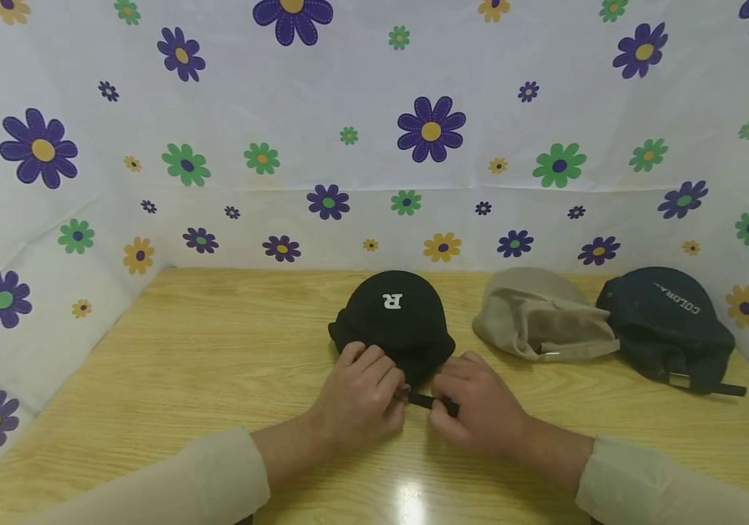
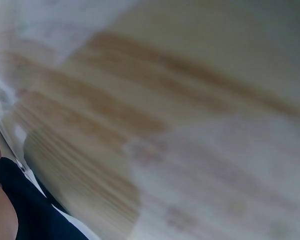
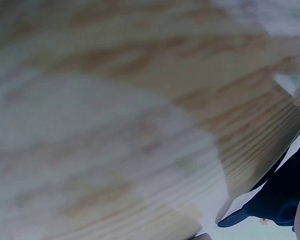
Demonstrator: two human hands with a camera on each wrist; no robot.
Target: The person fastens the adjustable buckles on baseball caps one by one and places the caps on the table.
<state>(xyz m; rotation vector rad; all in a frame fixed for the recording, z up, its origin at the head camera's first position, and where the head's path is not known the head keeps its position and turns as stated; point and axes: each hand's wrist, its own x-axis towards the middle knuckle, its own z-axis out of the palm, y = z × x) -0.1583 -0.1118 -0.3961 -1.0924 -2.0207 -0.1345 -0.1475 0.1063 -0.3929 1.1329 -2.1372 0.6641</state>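
Note:
A black cap with a white letter R sits on the table, its back strap toward me. My left hand holds the cap's lower left edge beside a small metal buckle. On the other side, my right hand pinches the free end of the strap between thumb and fingers. The strap spans the short gap between both hands. Only slivers of the hands and some dark cloth show at the edges of the wrist views.
A beige cap lies right of the black one. Farther right is a dark navy cap with white lettering, its strap end sticking out to the right. The wooden table meets a flower-print cloth at the back and sides.

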